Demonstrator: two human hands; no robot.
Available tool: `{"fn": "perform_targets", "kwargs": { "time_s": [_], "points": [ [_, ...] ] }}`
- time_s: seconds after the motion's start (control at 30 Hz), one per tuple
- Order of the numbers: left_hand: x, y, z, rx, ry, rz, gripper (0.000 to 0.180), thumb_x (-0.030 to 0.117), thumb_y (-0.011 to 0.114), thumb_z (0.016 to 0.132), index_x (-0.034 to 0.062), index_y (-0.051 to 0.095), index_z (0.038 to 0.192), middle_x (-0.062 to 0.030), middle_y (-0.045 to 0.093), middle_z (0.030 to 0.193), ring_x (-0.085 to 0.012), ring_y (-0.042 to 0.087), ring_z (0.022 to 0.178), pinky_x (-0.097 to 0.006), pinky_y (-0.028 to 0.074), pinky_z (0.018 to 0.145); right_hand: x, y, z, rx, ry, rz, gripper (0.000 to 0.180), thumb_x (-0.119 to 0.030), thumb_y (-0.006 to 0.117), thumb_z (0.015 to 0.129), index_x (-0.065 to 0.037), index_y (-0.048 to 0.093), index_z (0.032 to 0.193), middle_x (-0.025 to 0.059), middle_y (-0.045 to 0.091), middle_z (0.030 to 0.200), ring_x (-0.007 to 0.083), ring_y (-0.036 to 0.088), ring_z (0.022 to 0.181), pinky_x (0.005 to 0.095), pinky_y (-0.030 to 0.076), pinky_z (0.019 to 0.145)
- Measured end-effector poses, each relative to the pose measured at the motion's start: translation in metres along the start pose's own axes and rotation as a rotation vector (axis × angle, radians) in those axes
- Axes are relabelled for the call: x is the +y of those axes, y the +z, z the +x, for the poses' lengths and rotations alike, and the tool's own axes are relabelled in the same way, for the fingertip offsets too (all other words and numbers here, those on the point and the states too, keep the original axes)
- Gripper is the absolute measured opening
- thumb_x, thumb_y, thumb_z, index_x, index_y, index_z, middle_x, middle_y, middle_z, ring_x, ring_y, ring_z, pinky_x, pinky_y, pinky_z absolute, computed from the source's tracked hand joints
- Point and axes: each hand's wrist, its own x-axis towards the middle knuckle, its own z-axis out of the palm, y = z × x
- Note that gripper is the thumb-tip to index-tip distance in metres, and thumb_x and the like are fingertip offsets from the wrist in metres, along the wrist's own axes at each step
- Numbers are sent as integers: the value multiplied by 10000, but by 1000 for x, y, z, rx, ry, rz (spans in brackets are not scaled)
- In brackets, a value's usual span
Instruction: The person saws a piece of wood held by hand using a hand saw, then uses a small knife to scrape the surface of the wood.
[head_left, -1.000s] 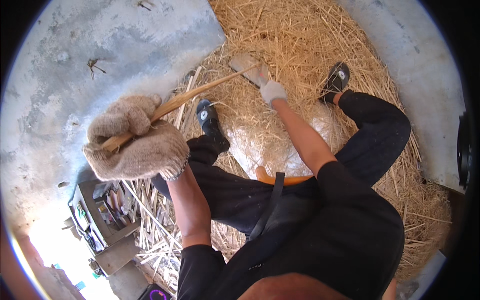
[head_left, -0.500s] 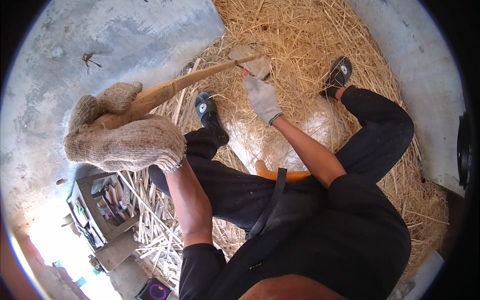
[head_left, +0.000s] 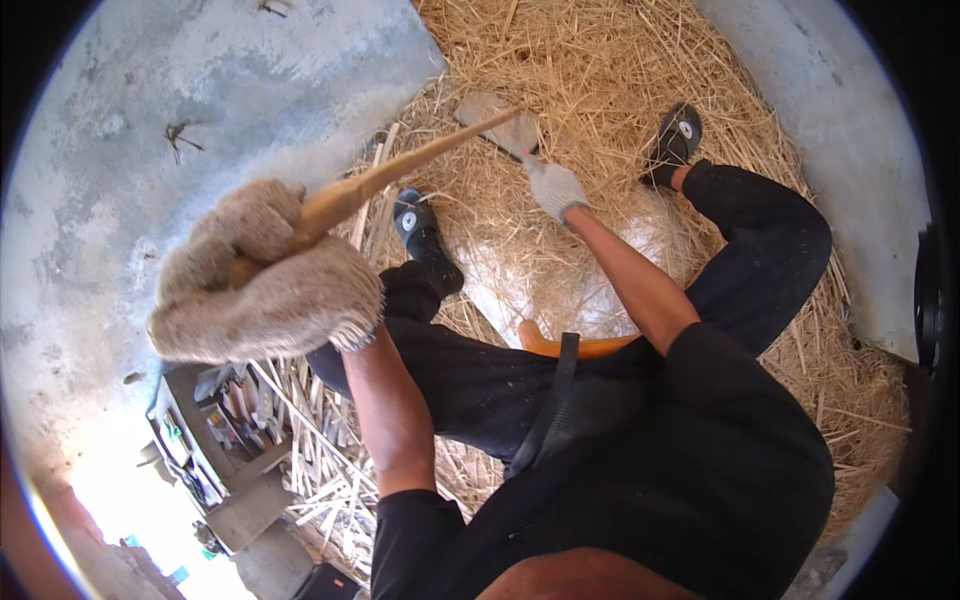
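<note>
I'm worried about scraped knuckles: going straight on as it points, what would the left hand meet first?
Probably the grey wall, beyond the left hand in the picture; how big the gap is, one view can't settle.

The gloved left hand (head_left: 275, 303) is raised and curled into a grip. Farther forward, the gloved right hand (head_left: 556, 188) seems closed.

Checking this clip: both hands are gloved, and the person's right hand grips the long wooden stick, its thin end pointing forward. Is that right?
Not quite: the head view shows the left hand, not the right hand, gripping the long wooden stick. Both hands are gloved, and the thin end does point forward.
</note>
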Motion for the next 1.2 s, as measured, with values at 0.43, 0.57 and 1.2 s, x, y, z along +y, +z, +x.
{"fn": "perform_targets", "kwargs": {
  "time_s": [0.43,0.57,1.2],
  "points": [
    [30,25,-16,245,-108,45,574,602,355,1028,100,518,802,-25,440,570,-146,408,437,-369,488,449,-121,-89,-140,-231,-409,436,597,-516,485,1032,49,673,1079,126,576,652,195,491,599,365,432,561],
    [44,49,-10,409,-208,81,512,542,411,1040,150,449,713,5,367,493,-110,351,386,-358,478,413,-99,-67,-121,-114,-430,245,637,-541,400,1043,37,670,1039,234,592,700,334,502,616,422,464,633],
    [44,48,-11,195,-92,29,495,470,382,1072,160,389,686,20,309,491,-101,318,390,-325,383,367,-100,-70,-125,-141,-367,184,601,-515,393,1043,20,665,1060,272,634,792,439,632,761,485,484,688]
  ]
}}
